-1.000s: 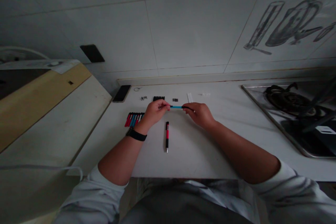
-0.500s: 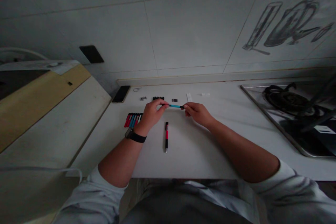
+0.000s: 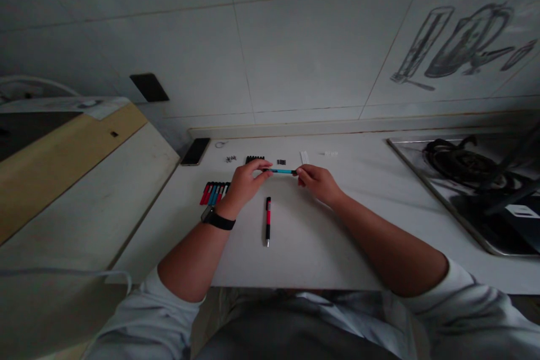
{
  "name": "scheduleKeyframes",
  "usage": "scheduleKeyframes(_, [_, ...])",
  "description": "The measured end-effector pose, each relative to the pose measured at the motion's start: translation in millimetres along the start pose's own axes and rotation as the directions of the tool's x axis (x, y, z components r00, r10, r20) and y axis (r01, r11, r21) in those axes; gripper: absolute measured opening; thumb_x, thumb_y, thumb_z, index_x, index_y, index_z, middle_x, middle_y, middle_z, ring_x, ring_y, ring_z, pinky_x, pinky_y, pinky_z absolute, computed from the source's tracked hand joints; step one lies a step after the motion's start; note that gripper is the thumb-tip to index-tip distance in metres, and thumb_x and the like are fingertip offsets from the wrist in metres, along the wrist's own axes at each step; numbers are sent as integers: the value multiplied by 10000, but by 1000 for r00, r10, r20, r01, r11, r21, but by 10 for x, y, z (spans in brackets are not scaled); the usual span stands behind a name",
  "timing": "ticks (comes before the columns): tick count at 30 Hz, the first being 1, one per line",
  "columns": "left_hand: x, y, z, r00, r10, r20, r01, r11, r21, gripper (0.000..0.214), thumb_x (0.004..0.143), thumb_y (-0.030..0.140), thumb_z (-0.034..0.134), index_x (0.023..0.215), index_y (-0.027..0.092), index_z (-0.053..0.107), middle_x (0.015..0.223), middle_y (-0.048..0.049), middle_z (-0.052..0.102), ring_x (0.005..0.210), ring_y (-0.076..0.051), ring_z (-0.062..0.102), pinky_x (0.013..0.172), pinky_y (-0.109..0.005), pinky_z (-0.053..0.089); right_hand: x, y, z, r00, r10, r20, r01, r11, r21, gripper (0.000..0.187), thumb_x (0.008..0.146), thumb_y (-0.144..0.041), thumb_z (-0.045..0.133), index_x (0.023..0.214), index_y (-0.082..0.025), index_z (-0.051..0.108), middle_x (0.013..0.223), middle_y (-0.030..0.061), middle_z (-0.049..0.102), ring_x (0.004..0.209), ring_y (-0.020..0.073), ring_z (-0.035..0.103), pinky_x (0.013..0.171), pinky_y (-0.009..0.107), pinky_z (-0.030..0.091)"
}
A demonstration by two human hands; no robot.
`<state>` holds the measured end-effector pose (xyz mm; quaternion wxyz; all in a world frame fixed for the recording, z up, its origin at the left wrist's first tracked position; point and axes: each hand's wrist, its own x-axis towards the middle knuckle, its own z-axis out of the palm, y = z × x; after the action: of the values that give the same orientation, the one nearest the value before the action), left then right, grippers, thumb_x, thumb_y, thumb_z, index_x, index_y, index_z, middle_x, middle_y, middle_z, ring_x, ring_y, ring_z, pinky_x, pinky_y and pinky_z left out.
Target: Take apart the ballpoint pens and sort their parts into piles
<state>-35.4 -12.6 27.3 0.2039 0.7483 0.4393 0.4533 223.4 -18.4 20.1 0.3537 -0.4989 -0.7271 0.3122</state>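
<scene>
Between my two hands a blue pen [image 3: 283,171] with dark ends lies level above the counter. My left hand [image 3: 250,181] pinches its left end between thumb and fingers, and my right hand [image 3: 317,181] grips the right end. The very tips of the pen are covered by fingers. Closer to me, a red and black pen [image 3: 268,221] rests on the counter, its silver tip pointing towards me. Beside my left wrist is a row of red, blue and white pen barrels [image 3: 214,193], partly hidden by that hand.
Along the back lie small metal parts [image 3: 230,158], black pen parts [image 3: 255,158], small dark pieces [image 3: 281,162], thin white sticks [image 3: 304,157] and clear small parts [image 3: 331,153]. A phone [image 3: 196,151] sits at the back left. The gas stove [image 3: 472,180] stands at the right.
My left fingers have loosened slightly at the pen's left end, showing more of its dark part. My right hand holds on as before, and the things on the counter have not moved.
</scene>
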Motion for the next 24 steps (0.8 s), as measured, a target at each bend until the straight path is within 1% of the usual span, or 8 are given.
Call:
scheduleKeyframes(3, [-2, -23, -6, 1000, 3, 13, -3, 1000, -14, 255, 877, 251, 782, 1124, 222, 727, 1118, -55, 776, 1013, -203, 742, 956, -369, 579, 16, 8, -11, 1000, 21, -13, -20, 998, 63, 396, 1005, -499, 458, 876, -201, 683, 718, 19, 670, 651, 153, 580, 649, 276, 421])
scheduleKeyframes(6, [7, -30, -23, 1000, 23, 2, -23, 999, 25, 176, 883, 222, 771, 1057, 226, 746, 1039, -42, 780, 969, -197, 737, 928, -369, 585, 19, -6, -23, 999, 34, -10, -33, 992, 125, 407, 1002, -516, 453, 878, -199, 677, 723, 23, 668, 660, 157, 577, 655, 282, 428])
scheduleKeyframes(11, [38, -3, -56, 989, 146, -26, -144, 988, 54, 124, 901, 217, 754, 1025, 225, 751, 1090, -67, 761, 1063, -209, 705, 1004, -425, 556, 27, 26, -7, 999, 31, -9, -29, 989, 146, 392, 984, -529, 475, 875, -207, 670, 718, 23, 658, 648, 159, 564, 644, 291, 440])
scheduleKeyframes(14, [50, 7, -64, 980, 196, -29, -193, 979, 64, 92, 909, 211, 746, 1000, 223, 746, 1093, -74, 746, 1090, -210, 691, 1015, -438, 549, 33, 47, 13, 999, 20, -31, -13, 979, 206, 318, 923, -520, 583, 977, -217, 662, 780, 24, 673, 672, 161, 593, 659, 295, 481])
scheduleKeyframes(16, [53, 11, -66, 978, 207, -40, -203, 976, 73, 83, 908, 202, 746, 988, 222, 743, 1080, -70, 738, 1077, -207, 689, 998, -433, 553, 27, 36, 20, 999, 25, -30, -16, 968, 251, 347, 877, -507, 649, 1084, -228, 640, 842, 22, 683, 687, 159, 612, 658, 292, 500])
scheduleKeyframes(18, [55, 17, -69, 976, 213, -53, -208, 975, 83, 77, 907, 195, 745, 979, 222, 742, 1069, -66, 732, 1064, -206, 686, 986, -428, 555, 15, 13, 23, 999, 53, 6, -52, 960, 275, 376, 905, -531, 610, 1131, -233, 632, 868, 27, 688, 681, 155, 613, 627, 284, 496])
scheduleKeyframes(21, [58, 33, -78, 975, 215, -57, -209, 973, 98, 78, 905, 191, 744, 974, 226, 743, 1056, -62, 727, 1054, -207, 684, 975, -427, 558, 4, -6, 28, 991, 100, 83, -119, 958, 263, 404, 974, -568, 469, 993, -210, 657, 785, 35, 668, 643, 152, 588, 591, 280, 476])
scheduleKeyframes(24, [61, 46, -89, 974, 219, -60, -212, 972, 102, 77, 902, 189, 745, 969, 226, 744, 1047, -61, 726, 1046, -208, 682, 968, -423, 559, 9, 3, 40, 993, 72, 92, -93, 965, 246, 318, 914, -529, 584, 959, -217, 624, 766, 13, 642, 645, 147, 581, 605, 275, 478])
